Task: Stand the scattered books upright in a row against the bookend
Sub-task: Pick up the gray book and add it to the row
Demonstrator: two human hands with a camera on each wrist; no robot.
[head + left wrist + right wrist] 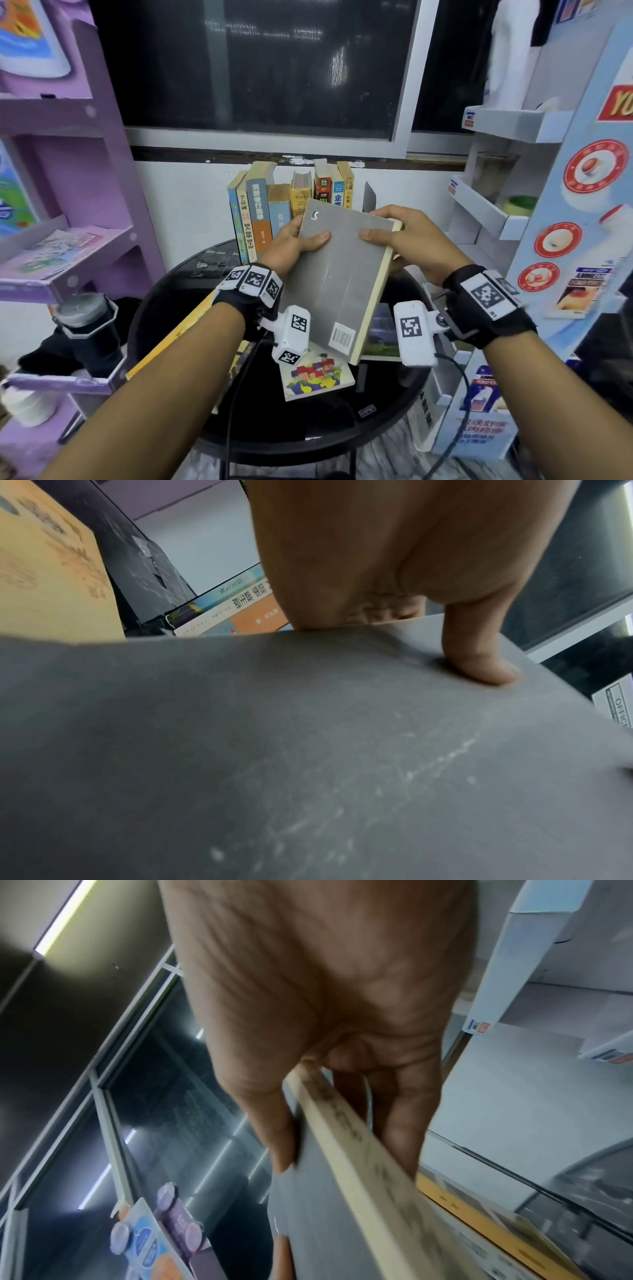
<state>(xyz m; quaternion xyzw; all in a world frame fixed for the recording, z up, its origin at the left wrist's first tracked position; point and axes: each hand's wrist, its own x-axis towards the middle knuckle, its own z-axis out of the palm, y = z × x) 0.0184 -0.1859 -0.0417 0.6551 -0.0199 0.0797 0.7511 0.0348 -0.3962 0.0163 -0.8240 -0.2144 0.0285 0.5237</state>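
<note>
Both hands hold a grey-covered book [337,274] above the round black table [164,308], tilted with its back cover and barcode toward me. My left hand [294,240] grips its left edge, thumb on the cover [308,750]. My right hand [394,233] pinches the upper right corner, thumb on the cover and fingers behind the cream page edge [359,1150]. Behind, several books [287,202] stand upright in a row at the table's back, with a grey metal bookend [369,198] at their right end. On the table lie a yellow book [171,335], a colourful-cover book [315,375] and a landscape-cover book [382,334].
A purple shelf unit [61,212] stands at the left, with a dark bottle [85,325] beside the table. White and blue display shelves [496,192] stand close on the right. A dark window [257,68] and white wall are behind the row of books.
</note>
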